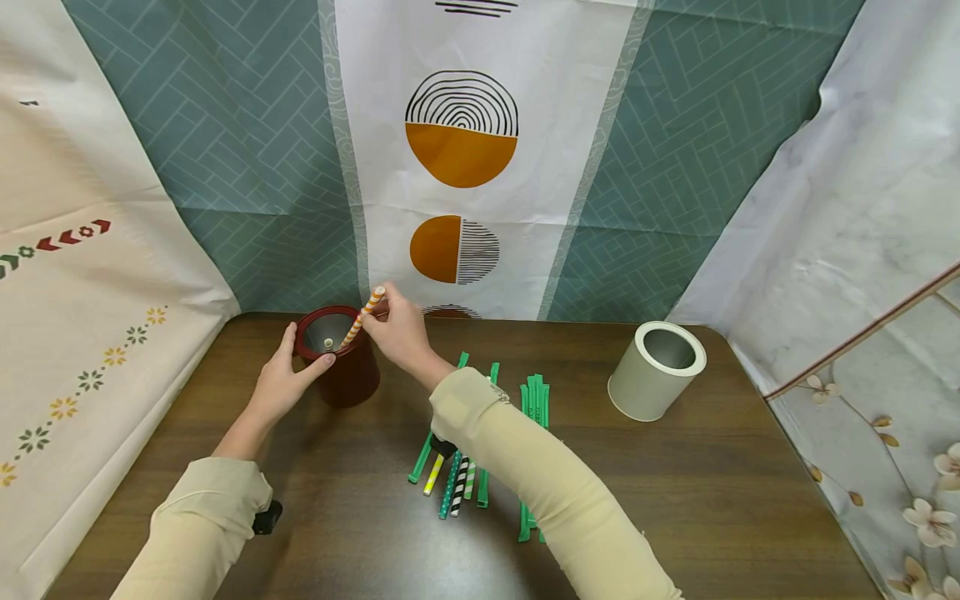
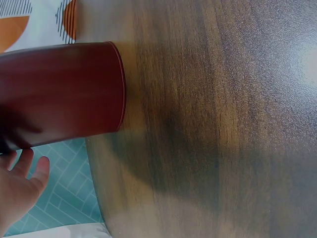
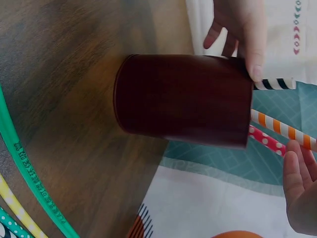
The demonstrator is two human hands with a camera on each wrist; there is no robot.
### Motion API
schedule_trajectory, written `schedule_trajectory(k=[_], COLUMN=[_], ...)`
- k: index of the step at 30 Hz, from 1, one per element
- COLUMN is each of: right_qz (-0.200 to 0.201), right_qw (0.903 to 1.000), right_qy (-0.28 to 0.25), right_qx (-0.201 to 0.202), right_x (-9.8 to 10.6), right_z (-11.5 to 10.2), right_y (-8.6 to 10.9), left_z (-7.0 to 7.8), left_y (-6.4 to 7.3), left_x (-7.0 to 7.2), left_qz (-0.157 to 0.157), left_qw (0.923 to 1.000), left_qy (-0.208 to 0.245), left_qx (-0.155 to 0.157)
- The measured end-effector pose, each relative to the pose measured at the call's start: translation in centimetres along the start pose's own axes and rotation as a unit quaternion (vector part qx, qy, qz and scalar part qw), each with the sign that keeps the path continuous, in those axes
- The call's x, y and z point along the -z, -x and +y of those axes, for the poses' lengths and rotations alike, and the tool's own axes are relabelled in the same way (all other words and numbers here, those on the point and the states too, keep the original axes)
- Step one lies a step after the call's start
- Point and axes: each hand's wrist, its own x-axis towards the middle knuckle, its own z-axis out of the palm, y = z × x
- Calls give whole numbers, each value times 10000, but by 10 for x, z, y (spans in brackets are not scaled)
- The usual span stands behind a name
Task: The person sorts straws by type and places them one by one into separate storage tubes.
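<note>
At the back left stands a dark red cylindrical container (image 1: 347, 379). My left hand (image 1: 281, 383) holds it near the rim, with the thumb on the near side and the fingers around the left. My right hand (image 1: 401, 329) pinches an orange-and-white striped paper straw (image 1: 372, 300) that slants out over the rim. In the right wrist view a pink dotted straw (image 3: 267, 140) sticks out beside it, close to my right fingertips (image 3: 292, 166). A black-and-white striped straw (image 3: 277, 84) also pokes out, near my left thumb.
Green wrapped straws (image 1: 535, 400) and several patterned straws, among them a yellow one (image 1: 433, 475), lie mid-table under and beside my right forearm. A cream cylindrical container (image 1: 648, 379) stands at the right. Hanging cloths (image 1: 247, 167) border the table's back and sides.
</note>
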Motion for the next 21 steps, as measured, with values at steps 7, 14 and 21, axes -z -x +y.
schedule_trajectory(k=[7, 14, 21], right_qz=[-303, -770, -912], right_qw=[9992, 9964, 9949], right_qy=[251, 317, -70], right_qx=[69, -177, -422], right_x=[-7, -14, -18], right_z=[2, 7, 20], right_y=[2, 5, 8], left_z=[0, 1, 2], left_y=[0, 0, 1], left_x=[1, 0, 0], left_qz=[9, -20, 6], left_qw=[10000, 10000, 10000], left_qy=[1, 9, 3], left_qx=[22, 45, 54])
